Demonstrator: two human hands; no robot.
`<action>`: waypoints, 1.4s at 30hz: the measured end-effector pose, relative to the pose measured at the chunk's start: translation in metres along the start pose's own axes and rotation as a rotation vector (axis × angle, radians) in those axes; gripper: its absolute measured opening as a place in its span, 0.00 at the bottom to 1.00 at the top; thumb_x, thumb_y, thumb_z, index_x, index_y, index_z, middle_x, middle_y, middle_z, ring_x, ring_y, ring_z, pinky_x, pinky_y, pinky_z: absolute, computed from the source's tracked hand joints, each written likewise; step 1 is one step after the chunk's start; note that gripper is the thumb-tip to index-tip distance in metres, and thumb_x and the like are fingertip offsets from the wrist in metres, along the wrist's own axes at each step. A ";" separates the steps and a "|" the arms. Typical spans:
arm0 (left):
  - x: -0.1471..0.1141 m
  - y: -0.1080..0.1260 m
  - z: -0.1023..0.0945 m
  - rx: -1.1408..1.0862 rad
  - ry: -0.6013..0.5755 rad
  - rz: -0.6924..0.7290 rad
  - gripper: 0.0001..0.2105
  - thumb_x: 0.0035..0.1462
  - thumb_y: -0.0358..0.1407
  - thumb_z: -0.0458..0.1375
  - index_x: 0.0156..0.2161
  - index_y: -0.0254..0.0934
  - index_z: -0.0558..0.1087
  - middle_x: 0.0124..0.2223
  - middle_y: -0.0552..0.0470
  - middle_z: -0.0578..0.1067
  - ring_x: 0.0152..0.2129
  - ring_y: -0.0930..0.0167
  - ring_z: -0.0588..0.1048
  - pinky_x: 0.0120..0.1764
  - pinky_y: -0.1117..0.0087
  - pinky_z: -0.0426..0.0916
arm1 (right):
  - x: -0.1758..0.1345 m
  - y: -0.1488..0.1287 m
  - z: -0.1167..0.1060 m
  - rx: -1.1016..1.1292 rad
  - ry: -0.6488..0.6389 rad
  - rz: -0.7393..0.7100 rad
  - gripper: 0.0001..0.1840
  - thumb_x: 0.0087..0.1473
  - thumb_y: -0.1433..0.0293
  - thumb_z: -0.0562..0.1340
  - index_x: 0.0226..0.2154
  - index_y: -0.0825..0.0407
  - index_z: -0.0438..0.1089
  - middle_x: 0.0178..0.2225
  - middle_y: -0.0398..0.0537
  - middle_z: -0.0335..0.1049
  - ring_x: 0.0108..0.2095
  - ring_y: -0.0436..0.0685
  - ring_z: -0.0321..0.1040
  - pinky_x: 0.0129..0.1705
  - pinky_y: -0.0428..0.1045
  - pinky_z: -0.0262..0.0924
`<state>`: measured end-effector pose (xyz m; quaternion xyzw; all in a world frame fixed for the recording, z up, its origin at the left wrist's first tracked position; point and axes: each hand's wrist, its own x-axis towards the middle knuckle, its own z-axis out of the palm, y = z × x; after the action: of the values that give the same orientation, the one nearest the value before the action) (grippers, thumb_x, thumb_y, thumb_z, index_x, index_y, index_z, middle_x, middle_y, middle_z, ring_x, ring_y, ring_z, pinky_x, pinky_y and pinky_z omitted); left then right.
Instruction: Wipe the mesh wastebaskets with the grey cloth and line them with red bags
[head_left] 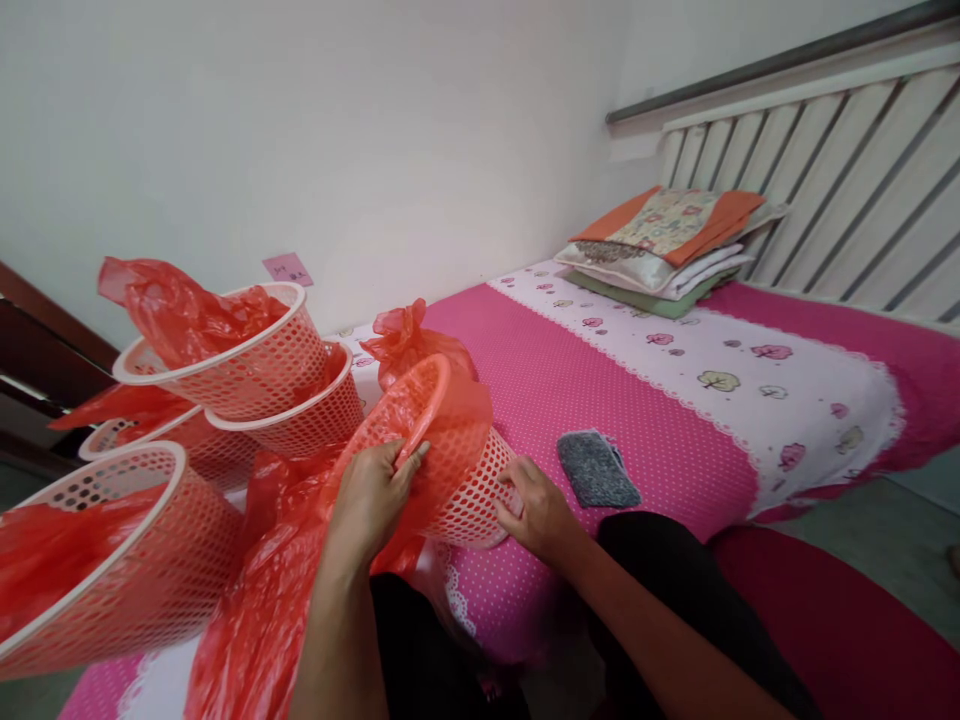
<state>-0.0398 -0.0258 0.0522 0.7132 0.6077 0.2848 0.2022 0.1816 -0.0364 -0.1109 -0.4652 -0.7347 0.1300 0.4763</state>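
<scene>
A light pink perforated plastic basket (469, 500) lies tilted on its side on the bed in front of me, with a thin red plastic bag (457, 435) pulled over its rim and upper wall. My left hand (375, 495) is closed around the bag-covered rim, thumb on top. At the basket's lower end, my right hand (541, 508) has its fingers curled against the wall near the base. More red bag film (259, 590) spreads loosely to the left of my left forearm. Just beyond my right hand rests a folded dark grey cloth (598, 470).
Several bag-lined baskets crowd the left, including an upper basket (255, 365) and a near basket (142, 560). Another red bag (409, 340) stands behind. Folded bedding (667, 240) sits by the white headboard (847, 170). A pink note (287, 269) is on the wall.
</scene>
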 end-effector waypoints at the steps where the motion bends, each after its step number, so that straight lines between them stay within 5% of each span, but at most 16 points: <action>1: 0.000 0.000 0.000 0.001 0.005 0.008 0.24 0.64 0.54 0.55 0.24 0.39 0.71 0.23 0.52 0.75 0.21 0.67 0.73 0.29 0.68 0.61 | 0.000 0.001 0.000 0.016 -0.001 0.008 0.11 0.54 0.76 0.61 0.40 0.47 0.65 0.40 0.50 0.69 0.43 0.62 0.69 0.47 0.58 0.67; 7: 0.000 0.003 0.005 0.176 0.050 0.053 0.23 0.64 0.52 0.56 0.24 0.39 0.71 0.20 0.55 0.71 0.21 0.68 0.70 0.28 0.68 0.61 | 0.001 0.006 0.005 0.052 -0.021 0.102 0.08 0.56 0.74 0.61 0.37 0.46 0.63 0.36 0.46 0.68 0.36 0.58 0.70 0.39 0.53 0.66; 10: -0.001 0.009 0.008 0.101 0.130 0.132 0.19 0.60 0.50 0.63 0.45 0.36 0.79 0.38 0.46 0.82 0.33 0.63 0.78 0.39 0.64 0.71 | 0.000 0.008 0.007 0.046 -0.011 0.126 0.08 0.55 0.73 0.61 0.37 0.46 0.62 0.35 0.45 0.67 0.34 0.56 0.69 0.38 0.52 0.66; 12: -0.004 0.014 0.005 -0.071 0.190 0.197 0.33 0.57 0.50 0.67 0.64 0.39 0.70 0.55 0.40 0.80 0.43 0.61 0.80 0.46 0.59 0.74 | 0.001 0.008 0.006 0.057 0.002 0.151 0.08 0.54 0.72 0.61 0.36 0.46 0.62 0.34 0.44 0.66 0.32 0.56 0.68 0.36 0.52 0.65; 15: -0.012 0.017 -0.011 -0.272 0.292 0.282 0.39 0.60 0.49 0.65 0.72 0.44 0.59 0.64 0.39 0.75 0.50 0.60 0.80 0.52 0.57 0.75 | 0.002 0.010 0.003 0.119 0.043 0.220 0.08 0.52 0.71 0.62 0.34 0.45 0.62 0.32 0.43 0.66 0.30 0.55 0.68 0.34 0.52 0.65; 18: -0.015 0.006 -0.033 -0.203 0.341 0.282 0.29 0.66 0.50 0.59 0.68 0.42 0.67 0.61 0.41 0.78 0.56 0.59 0.78 0.61 0.54 0.70 | 0.005 0.017 -0.001 0.201 0.085 0.274 0.08 0.49 0.70 0.64 0.32 0.45 0.63 0.30 0.42 0.67 0.28 0.54 0.67 0.33 0.51 0.64; 21: -0.008 -0.021 -0.042 -0.081 0.231 0.211 0.26 0.68 0.52 0.53 0.61 0.38 0.74 0.60 0.41 0.80 0.61 0.57 0.74 0.66 0.52 0.64 | 0.008 0.028 -0.002 0.225 0.125 0.287 0.06 0.48 0.69 0.64 0.31 0.46 0.66 0.29 0.42 0.67 0.29 0.55 0.67 0.34 0.52 0.65; 27: 0.017 -0.068 -0.018 -0.060 0.147 0.185 0.26 0.68 0.49 0.49 0.60 0.36 0.75 0.65 0.37 0.75 0.65 0.58 0.70 0.69 0.49 0.58 | 0.011 0.052 0.002 0.228 0.189 0.302 0.05 0.52 0.65 0.64 0.34 0.47 0.71 0.31 0.47 0.72 0.32 0.58 0.71 0.38 0.55 0.67; 31: 0.023 -0.069 -0.004 -0.031 0.162 0.230 0.21 0.67 0.46 0.53 0.57 0.39 0.77 0.63 0.40 0.77 0.65 0.58 0.70 0.71 0.46 0.51 | 0.013 0.062 0.000 0.302 0.250 0.378 0.10 0.54 0.60 0.66 0.35 0.48 0.74 0.33 0.50 0.76 0.32 0.60 0.73 0.40 0.58 0.69; 34: 0.023 -0.062 0.003 -0.003 0.195 0.293 0.15 0.67 0.44 0.56 0.50 0.39 0.79 0.53 0.43 0.83 0.55 0.60 0.78 0.72 0.46 0.47 | 0.015 0.068 -0.001 0.430 0.280 0.472 0.13 0.51 0.58 0.67 0.36 0.48 0.75 0.36 0.53 0.80 0.36 0.63 0.77 0.44 0.61 0.71; 39: 0.022 -0.051 0.010 0.039 0.258 0.370 0.11 0.67 0.43 0.58 0.39 0.39 0.78 0.38 0.48 0.83 0.38 0.64 0.79 0.56 0.59 0.69 | 0.017 0.071 0.002 0.609 0.243 0.541 0.17 0.49 0.58 0.69 0.40 0.48 0.77 0.44 0.56 0.82 0.47 0.67 0.79 0.53 0.64 0.71; 42: 0.021 -0.045 0.015 0.048 0.286 0.377 0.11 0.68 0.42 0.58 0.38 0.38 0.77 0.37 0.48 0.81 0.35 0.65 0.78 0.44 0.65 0.71 | 0.015 0.067 0.005 0.539 0.244 0.532 0.18 0.49 0.56 0.69 0.39 0.50 0.78 0.44 0.57 0.81 0.47 0.68 0.78 0.52 0.65 0.71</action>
<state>-0.0613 0.0035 0.0153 0.7710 0.4930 0.4012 0.0402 0.2135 0.0123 -0.1471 -0.5094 -0.4663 0.3809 0.6148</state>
